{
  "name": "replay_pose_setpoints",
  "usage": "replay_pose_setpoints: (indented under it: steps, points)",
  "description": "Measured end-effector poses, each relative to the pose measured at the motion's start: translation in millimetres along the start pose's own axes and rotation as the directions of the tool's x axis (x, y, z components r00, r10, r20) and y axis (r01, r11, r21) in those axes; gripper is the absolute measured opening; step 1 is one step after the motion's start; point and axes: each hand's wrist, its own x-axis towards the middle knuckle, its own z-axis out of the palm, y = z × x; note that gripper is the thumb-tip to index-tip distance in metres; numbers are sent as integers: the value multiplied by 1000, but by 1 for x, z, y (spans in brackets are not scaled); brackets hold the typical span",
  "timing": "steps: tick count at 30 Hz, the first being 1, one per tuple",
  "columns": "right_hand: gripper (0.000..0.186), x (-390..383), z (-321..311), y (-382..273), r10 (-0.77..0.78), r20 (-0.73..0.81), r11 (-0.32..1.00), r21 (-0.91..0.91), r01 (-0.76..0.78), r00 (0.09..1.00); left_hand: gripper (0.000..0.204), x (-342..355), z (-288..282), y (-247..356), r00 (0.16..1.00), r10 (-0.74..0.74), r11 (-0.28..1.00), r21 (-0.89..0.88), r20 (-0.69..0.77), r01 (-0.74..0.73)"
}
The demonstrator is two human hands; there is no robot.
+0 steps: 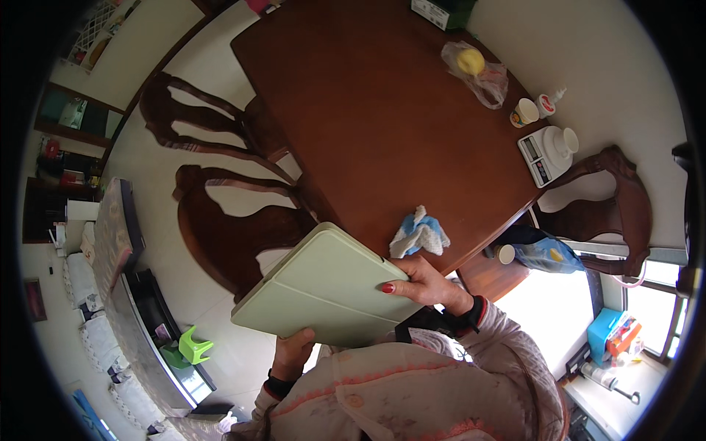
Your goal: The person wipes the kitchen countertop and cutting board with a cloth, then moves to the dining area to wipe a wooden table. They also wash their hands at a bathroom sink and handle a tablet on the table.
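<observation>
A pale green tablet case (pixel 331 287) with a fold line across its cover is tilted in front of my body, at the near edge of the table. My left hand (pixel 293 350) grips its lower edge, the thumb lying on the cover. At the case's right side my right hand (pixel 418 282) holds the edge, thumb with a red nail on top and the other fingers mostly hidden. Whether a tablet is inside cannot be seen. Just beyond my right hand, a crumpled white and blue cloth (pixel 420 232) lies on the table.
The dark brown table (pixel 368 117) stretches away from me. Along its right side are a kitchen scale (pixel 543 156), a paper cup (pixel 524 112), a pump bottle (pixel 546 105) and a plastic bag with a yellow item (pixel 474 70). Wooden chairs (pixel 220 220) stand left; another chair (pixel 614 213) stands right.
</observation>
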Motion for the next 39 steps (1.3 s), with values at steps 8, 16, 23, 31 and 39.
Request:
replay_pose_setpoints:
  steps: [8,16,23,31,39]
  points:
    - [35,27,163,-35,-161,80,969,-179,173,984,58,-93,-113,41,954,299,950,-92,-18,-299]
    - [38,125,331,-15,82,396,985,-175,-12,914,47,-186,-267,105,893,381,882,-194,-241,-429]
    - [34,239,407,20,182,294,979,29,-199,938,37,-154,-368,153,874,323,826,-343,-362,-447]
    - [33,437,459,55,181,263,974,83,-209,948,49,-82,-501,257,816,470,881,124,-338,-456]
    - [37,655,510,19,128,350,972,142,-188,928,56,28,-630,343,867,336,858,-260,-368,-444]
